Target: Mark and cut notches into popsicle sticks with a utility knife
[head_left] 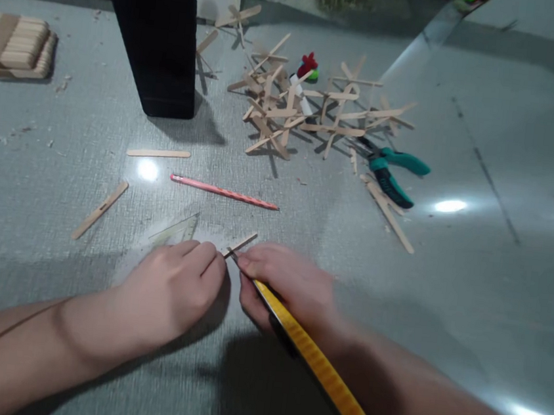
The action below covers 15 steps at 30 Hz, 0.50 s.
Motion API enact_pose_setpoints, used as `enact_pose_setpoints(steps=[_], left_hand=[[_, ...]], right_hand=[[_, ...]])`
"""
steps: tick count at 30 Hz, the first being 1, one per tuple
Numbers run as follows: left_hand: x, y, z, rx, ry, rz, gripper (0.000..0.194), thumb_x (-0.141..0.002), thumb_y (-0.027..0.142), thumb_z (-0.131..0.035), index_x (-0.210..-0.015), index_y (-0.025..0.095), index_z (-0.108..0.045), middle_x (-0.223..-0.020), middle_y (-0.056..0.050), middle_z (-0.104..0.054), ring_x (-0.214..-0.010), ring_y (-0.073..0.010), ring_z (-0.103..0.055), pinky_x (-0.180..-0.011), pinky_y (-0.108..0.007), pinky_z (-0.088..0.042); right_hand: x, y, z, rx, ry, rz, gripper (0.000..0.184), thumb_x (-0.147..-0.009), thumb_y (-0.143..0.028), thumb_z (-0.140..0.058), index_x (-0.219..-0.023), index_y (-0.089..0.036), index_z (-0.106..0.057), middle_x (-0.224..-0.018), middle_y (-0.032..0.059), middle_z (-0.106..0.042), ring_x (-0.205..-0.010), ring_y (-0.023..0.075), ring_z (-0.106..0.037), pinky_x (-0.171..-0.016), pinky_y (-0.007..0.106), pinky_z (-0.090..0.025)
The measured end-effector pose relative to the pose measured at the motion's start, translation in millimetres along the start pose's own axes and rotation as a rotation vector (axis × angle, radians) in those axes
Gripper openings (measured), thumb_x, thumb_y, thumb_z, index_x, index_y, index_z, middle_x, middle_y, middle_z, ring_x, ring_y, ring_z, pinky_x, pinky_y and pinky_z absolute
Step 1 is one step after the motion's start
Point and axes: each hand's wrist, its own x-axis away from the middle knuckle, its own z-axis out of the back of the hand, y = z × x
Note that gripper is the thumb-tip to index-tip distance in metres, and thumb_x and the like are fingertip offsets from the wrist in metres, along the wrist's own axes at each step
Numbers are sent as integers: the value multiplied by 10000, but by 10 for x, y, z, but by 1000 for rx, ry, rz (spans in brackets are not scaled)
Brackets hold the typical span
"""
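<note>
My left hand (175,282) is closed on a wooden craft stick (246,240), whose far end pokes out past the knuckles. In my right hand (284,281) is a yellow utility knife (319,367), its handle running back toward the lower right. The blade tip meets the stick between the two hands. Just beyond my left hand lies a clear set square (180,229), partly covered by the fingers. A red pencil (226,193) rests farther up the surface.
Loose craft sticks (158,153) lie at left, with a banded stack (11,44) behind. A tall black object (155,43) stands at the back. Crossed-stick pieces (272,108) crowd the middle back, beside green-handled pliers (390,170). Small wood shavings are scattered about.
</note>
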Motion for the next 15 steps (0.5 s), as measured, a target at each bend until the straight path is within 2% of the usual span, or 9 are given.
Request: enact_pose_setpoints(steps=[5, 9, 12, 15], left_hand=[[-5, -13, -10, 58, -20, 8, 243, -931, 50, -498, -751, 201, -560, -684, -13, -521, -588, -181, -457, -517, -331, -354], [-11, -27, 6, 120, -24, 18, 263, -976, 75, -500, -756, 193, -579, -694, -10, -528, -582, -168, -426, -528, -332, -333], [-11, -37, 22, 143, -36, 44, 272, -1009, 102, -501, -768, 188, -593, -704, -3, -525, -582, -161, -414, -538, -337, -320], [-20, -48, 33, 138, -67, 57, 271, -996, 94, -504, -760, 188, -599, -687, 1, -516, -573, -159, -410, -537, -341, -298]], right_hand=[[8, 1, 4, -55, 23, -17, 159, -981, -132, -614, -887, -260, -620, -855, 7, -760, -865, 190, -753, -809, 347, -626], [26, 27, -4, -81, -31, -37, 218, -1014, -161, -584, -821, -260, -609, -869, 5, -760, -905, 186, -753, -863, 350, -629], [25, 40, -9, -72, -47, -26, 205, -1020, -164, -573, -843, -253, -629, -887, 12, -767, -922, 184, -756, -880, 343, -631], [-10, 25, -2, -24, -2, -9, 163, -1007, -153, -579, -889, -248, -640, -869, 16, -772, -888, 187, -768, -845, 331, -640]])
